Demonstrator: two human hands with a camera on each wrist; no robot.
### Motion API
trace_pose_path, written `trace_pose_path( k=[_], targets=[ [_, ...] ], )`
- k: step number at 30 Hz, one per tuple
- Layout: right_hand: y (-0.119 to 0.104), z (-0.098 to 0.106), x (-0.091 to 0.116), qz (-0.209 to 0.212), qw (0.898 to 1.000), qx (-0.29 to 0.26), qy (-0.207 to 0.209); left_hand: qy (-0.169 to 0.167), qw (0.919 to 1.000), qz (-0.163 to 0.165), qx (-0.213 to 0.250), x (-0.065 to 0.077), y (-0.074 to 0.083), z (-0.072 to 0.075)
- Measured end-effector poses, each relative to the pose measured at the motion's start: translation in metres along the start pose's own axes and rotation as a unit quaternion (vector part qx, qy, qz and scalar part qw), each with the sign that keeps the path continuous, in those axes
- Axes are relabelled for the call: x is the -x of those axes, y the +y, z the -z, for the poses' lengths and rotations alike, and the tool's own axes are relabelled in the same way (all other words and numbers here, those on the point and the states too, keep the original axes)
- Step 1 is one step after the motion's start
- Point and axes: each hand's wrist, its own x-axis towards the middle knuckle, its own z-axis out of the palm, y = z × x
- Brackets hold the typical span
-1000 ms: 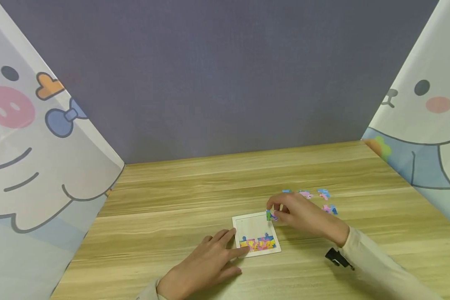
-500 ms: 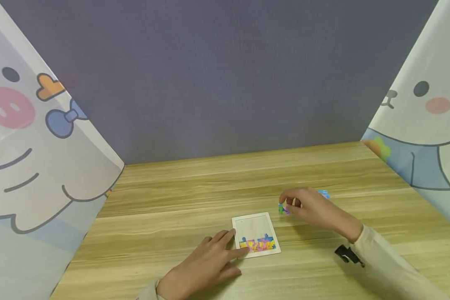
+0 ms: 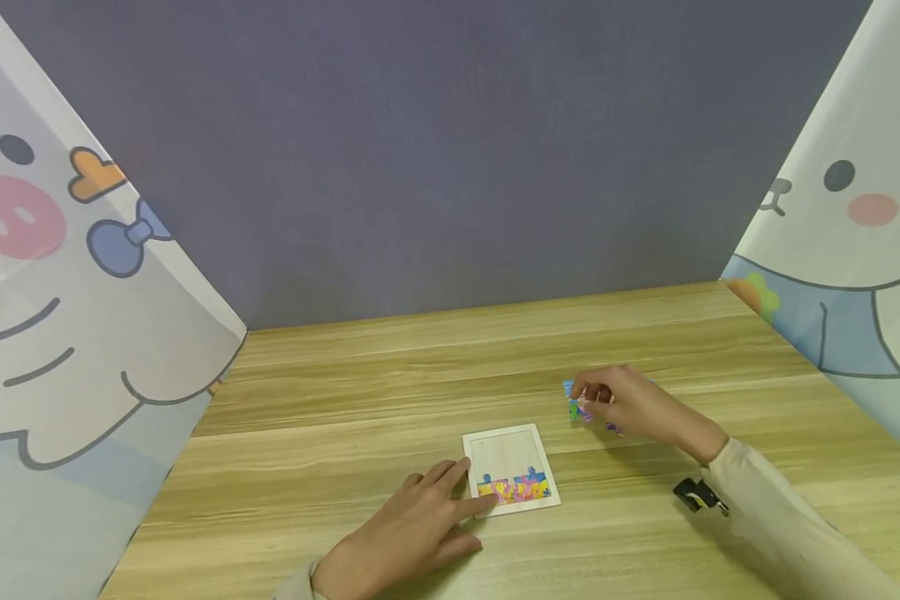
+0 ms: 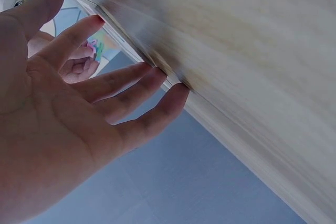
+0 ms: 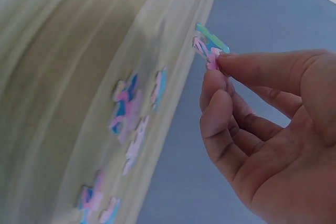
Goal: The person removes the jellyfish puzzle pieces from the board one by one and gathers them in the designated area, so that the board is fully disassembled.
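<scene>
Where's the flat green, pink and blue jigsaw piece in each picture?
Head view: the jigsaw piece is right of centre, below the middle, pinched by the bare right hand.
Left wrist view: the jigsaw piece looks small, in the upper left, beyond the bare left hand.
Right wrist view: the jigsaw piece is near the top, right of centre.
Landmark to match: that right hand, in every view.

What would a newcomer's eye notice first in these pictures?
Probably the white cartoon animal with a pink snout, at left in the head view. Next, over the light wooden table, the right hand pinches a green, blue and pink jigsaw piece. The left hand touches the square, pale-framed puzzle board, filled only along its near side.
</scene>
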Motion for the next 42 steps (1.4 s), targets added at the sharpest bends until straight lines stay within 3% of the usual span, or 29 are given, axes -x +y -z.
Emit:
trace_pose_path(
  k=[9, 19, 29, 42],
  targets=[
    [0.01, -0.003, -0.002, -0.029, 0.999, -0.01, -0.015, -0.004, 1.0, 0.001, 0.002, 0.0, 0.0, 0.001],
    [0.021, -0.009, -0.002, -0.017, 0.999, -0.002, -0.034, -0.01, 0.9999, 0.004, 0.0, -0.001, 0.0, 0.001],
    [0.017, -0.014, -0.002, -0.021, 0.999, 0.019, -0.032, -0.031, 0.9993, 0.018, 0.011, -0.001, 0.002, 0.002],
    [0.013, -0.017, -0.001, -0.028, 0.999, 0.032, -0.022, -0.024, 0.9996, 0.016, 0.005, -0.001, 0.001, 0.001]
  ],
)
